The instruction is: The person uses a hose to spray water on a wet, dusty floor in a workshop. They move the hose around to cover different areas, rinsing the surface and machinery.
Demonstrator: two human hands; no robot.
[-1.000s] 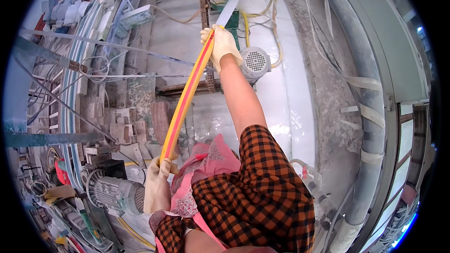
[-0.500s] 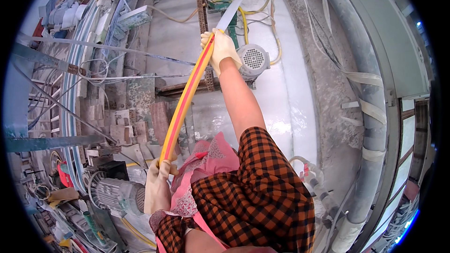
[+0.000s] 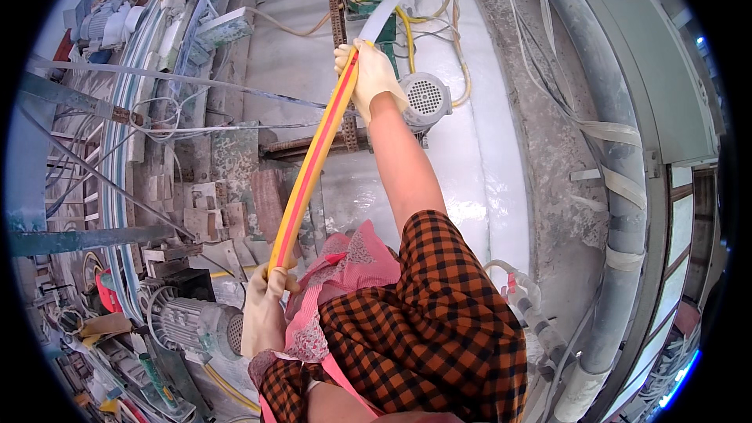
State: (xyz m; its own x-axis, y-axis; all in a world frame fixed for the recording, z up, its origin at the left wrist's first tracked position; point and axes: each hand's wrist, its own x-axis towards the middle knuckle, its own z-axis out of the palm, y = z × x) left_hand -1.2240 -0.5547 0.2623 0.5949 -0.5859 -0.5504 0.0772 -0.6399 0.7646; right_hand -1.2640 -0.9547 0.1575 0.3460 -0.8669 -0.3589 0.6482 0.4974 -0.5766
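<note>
A yellow hose (image 3: 312, 166) with a red stripe runs in a gentle curve between my two gloved hands. My right hand (image 3: 370, 74), in a cream rubber glove, is closed around the hose close to its far end. From that end a whitish jet of water (image 3: 382, 17) shoots up and away to the right. Lower down, near my body, my left hand (image 3: 266, 309) wears the same kind of glove and grips the hose. Past my left hand the hose is hidden.
Beyond my right wrist sits a grey motor (image 3: 425, 99) on a wet white floor (image 3: 462, 180). A rusty chain (image 3: 337, 8) and yellow cables stand ahead. Machinery with another motor (image 3: 192, 323) fills the left; a thick grey pipe (image 3: 624, 227) runs along the right.
My right hand and the hose's end have shifted slightly up. The water jet now bends more toward the right. My left hand stays about where it was.
</note>
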